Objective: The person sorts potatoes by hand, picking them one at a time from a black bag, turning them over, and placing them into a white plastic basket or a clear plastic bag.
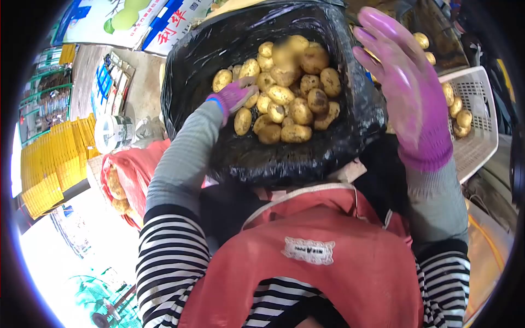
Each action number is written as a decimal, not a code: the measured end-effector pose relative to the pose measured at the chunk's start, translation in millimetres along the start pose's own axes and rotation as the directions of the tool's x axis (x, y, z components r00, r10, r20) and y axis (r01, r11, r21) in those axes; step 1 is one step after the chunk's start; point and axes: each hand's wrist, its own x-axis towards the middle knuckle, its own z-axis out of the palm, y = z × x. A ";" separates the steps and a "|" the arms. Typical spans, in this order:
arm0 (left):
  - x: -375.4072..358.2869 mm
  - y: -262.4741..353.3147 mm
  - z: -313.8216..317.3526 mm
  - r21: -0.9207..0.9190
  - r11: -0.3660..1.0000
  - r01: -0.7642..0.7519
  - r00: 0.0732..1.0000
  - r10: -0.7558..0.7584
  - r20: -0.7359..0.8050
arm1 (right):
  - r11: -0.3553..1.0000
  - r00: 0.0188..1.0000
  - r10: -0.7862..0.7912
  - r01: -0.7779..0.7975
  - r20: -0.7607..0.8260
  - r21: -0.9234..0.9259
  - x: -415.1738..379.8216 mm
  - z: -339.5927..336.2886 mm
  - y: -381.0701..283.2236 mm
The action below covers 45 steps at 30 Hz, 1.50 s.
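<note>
Potatoes [284,104] fill the black bag [350,136] ahead. Left hand [235,94] rests among them, fingers curled, grip unclear; right hand [407,93] hovers open above the rim. Thin plastic looks liable to sag or tear, spilling potatoes toward the crate [481,126].

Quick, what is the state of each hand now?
Left hand: among the potatoes in the black bag; grip cannot be told.
Right hand: open, fingers spread, holding nothing.
</note>
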 end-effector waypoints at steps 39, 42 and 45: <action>-9.8 128.5 57.1 -0.962 0.230 0.150 0.942 0.261 0.209 | 0.917 0.936 0.310 -0.247 -0.166 0.313 17.4 -12.4 19.9; -47.6 122.6 31.4 -0.996 -0.024 0.087 0.947 0.311 0.075 | 0.975 0.974 0.217 -0.220 0.062 0.038 11.5 -12.7 33.2; -92.2 123.3 21.8 -0.954 -0.297 0.049 0.896 0.435 -0.090 | 0.918 0.905 0.271 -0.140 0.328 -0.372 -2.8 17.7 28.4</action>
